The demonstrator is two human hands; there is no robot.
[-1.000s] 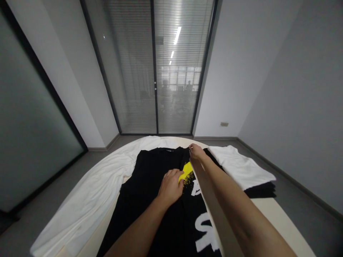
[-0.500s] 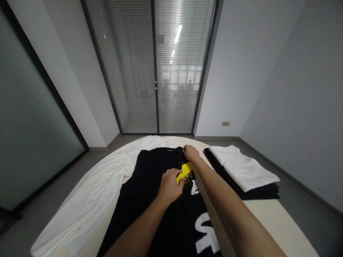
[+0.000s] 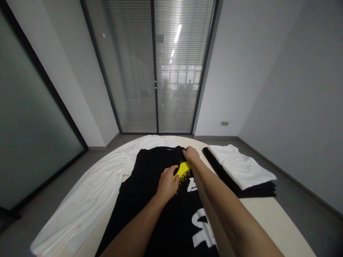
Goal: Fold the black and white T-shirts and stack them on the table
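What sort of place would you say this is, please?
Probably an office or meeting room: it has a dark-framed glass partition with grey horizontal blinds, a plain pale-grey wall and a cream table with a curved edge.

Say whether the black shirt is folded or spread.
The black shirt is partly folded: right side turned inward, print showing; left side spread.

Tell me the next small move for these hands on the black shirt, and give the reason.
Probably smooth the printed flap flat with the left hand: the flap lies turned over the plain part of the black shirt, the left hand rests near its inner edge, and the right hand appears to have a grip on its far corner.
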